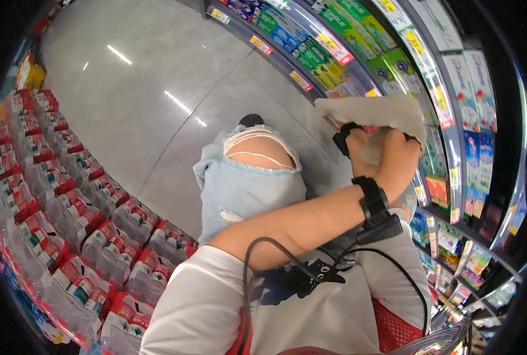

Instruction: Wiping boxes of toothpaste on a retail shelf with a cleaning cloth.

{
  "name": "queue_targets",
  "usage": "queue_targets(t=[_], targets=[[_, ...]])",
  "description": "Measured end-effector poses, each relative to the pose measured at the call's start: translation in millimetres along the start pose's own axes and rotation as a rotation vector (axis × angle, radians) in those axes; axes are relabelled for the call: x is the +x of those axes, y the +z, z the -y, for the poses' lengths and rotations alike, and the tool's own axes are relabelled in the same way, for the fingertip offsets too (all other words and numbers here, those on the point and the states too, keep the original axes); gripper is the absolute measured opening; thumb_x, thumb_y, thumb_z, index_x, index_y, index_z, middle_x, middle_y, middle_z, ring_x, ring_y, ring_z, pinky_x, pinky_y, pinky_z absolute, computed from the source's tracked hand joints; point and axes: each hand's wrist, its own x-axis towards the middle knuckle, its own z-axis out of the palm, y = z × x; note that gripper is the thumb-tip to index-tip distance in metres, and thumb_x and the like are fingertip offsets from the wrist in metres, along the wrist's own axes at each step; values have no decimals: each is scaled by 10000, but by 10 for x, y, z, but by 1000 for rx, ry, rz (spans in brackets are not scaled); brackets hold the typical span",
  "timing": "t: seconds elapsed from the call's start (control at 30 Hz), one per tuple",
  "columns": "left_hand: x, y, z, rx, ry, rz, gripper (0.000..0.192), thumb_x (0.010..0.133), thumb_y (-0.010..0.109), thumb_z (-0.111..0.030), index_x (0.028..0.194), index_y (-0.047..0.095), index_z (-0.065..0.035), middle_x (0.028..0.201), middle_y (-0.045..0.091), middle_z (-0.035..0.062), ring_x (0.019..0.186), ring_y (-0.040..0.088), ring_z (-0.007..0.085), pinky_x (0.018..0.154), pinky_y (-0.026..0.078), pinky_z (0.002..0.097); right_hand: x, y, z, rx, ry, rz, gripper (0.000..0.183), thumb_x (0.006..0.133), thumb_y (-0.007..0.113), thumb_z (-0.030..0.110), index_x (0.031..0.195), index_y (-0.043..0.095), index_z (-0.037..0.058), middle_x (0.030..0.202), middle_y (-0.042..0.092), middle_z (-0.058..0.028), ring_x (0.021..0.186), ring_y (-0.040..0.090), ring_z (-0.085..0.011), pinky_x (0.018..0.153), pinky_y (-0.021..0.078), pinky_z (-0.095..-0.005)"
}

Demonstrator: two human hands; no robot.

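Both hands are at a beige cloth (374, 108) with a ragged edge, held up in front of the shelf at the right. My left hand (396, 153), its arm crossing over from the left, grips the cloth's right part; the fingertips are hidden behind it. My right hand (356, 140) is at the cloth's left part, its fingers also mostly covered. A black wrist strap with a device (374, 204) sits on my left wrist, and a cable runs from there. Another black strap (344, 138) shows at my right hand.
Shelves (370, 84) with toothpaste boxes (381, 33) and price tags curve along the right. Shrink-wrapped packs of bottles (74, 213) stand in rows at the left. Grey tiled floor (157, 80) lies between. My bent knee (259, 151) in ripped jeans is in the middle.
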Motion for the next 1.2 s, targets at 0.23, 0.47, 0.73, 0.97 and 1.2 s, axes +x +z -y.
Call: queue_targets(t=[0.23, 0.47, 0.73, 0.97, 1.2], targets=[[129, 76, -121, -123, 117, -9, 167, 726, 478, -7, 839, 551, 94, 736, 571, 260, 682, 551, 387, 640, 437, 424, 478, 182, 141, 5, -76, 30, 418, 806, 628, 289, 1119, 556, 22, 1084, 589, -206, 1009, 566, -339, 851, 449, -385], [317, 147, -142, -45, 91, -102, 188, 697, 496, -18, 824, 550, 110, 756, 559, 315, 748, 540, 467, 679, 436, 459, 655, 249, 197, 8, -117, 19, 420, 804, 629, 290, 1113, 558, 16, 1070, 592, -212, 1000, 568, -342, 844, 451, -390], [229, 9, -147, 183, -158, 163, 206, 715, 470, -46, 858, 551, 78, 865, 565, 285, 871, 516, 442, 770, 405, 467, 762, 266, 389, 24, -178, -67, 423, 801, 630, 292, 1107, 559, 9, 1054, 596, -217, 991, 570, -347, 836, 453, -395], [57, 136, -6, 53, 153, -119, 184, 720, 451, -16, 862, 525, 74, 870, 528, 287, 854, 505, 410, 768, 391, 475, 553, 131, 519, 23, -208, -177, 425, 799, 630, 293, 1101, 560, 2, 1040, 599, -222, 982, 572, -351, 830, 455, -400], [-6, 44, -99, 54, 386, 78, 248, 696, 466, 5, 916, 574, 42, 840, 597, 266, 849, 530, 471, 735, 438, 464, -29, -105, 581, -19, -175, -333, 428, 797, 631, 295, 1095, 561, -4, 1026, 602, -227, 974, 574, -355, 823, 457, -404]])
